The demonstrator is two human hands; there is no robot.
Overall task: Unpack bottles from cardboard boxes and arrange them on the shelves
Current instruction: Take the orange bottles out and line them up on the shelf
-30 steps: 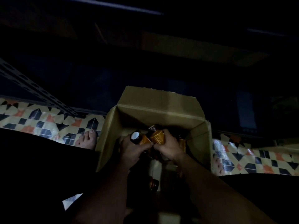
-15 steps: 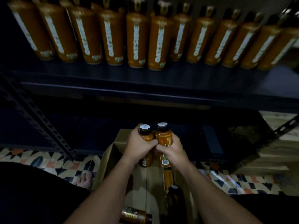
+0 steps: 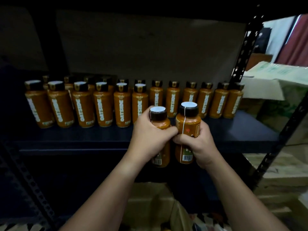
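1. Two bottles up at shelf height in the centre of the frame: the left hand wraps its fingers round the left bottle, and the right hand curls its fingers round the right bottle. Both bottles stand upright, side by side and nearly touching.
2. The shelf has bare board at centre right, in front of the back row of bottles.
3. Risk one: the carried pair looks close to the front row at left centre. A careless push forward could clip its end bottle and topple the neighbours.
4. Risk two: both bottle bases hang below the shelf's front edge. Going in without more lift could knock them against that lip.
5. Risk three: the two hands are bunched together, knuckles meeting, so releasing one bottle could jostle the other.
6. Hard to read: the lower frame is very dark. The cardboard box at bottom centre shows only a dim flap, its contents unseen.
7. The right bottle's label faces away, and the fingertips behind both bottles are hidden.
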